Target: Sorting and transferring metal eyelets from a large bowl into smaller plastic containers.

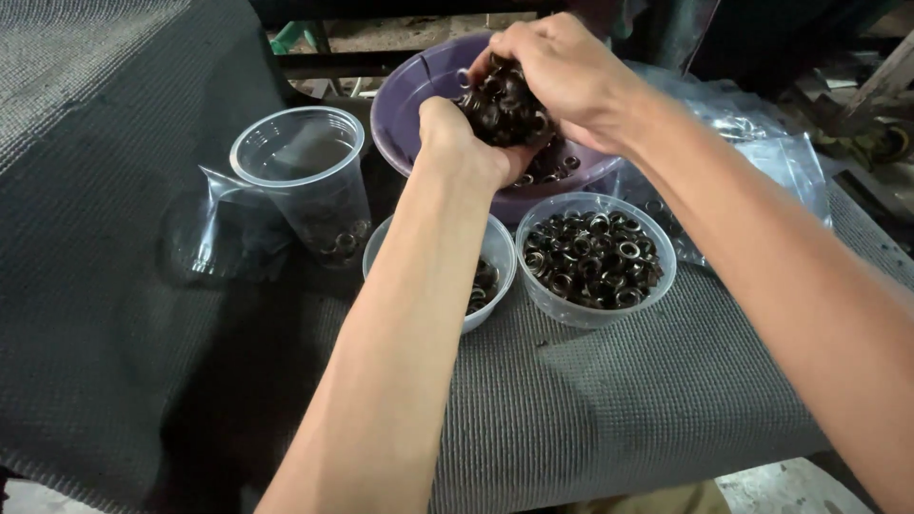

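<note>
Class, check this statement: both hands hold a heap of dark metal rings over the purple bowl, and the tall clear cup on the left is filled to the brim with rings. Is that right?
Not quite. The head view shows the tall clear cup nearly empty, with only a few rings at its bottom. The rest stands: the left hand and right hand hold a heap of dark metal rings over the purple bowl.

The round purple plastic bowl sits at twelve o'clock; two clear plastic tubs lie before it, the tall clear plastic cup at ten.
</note>
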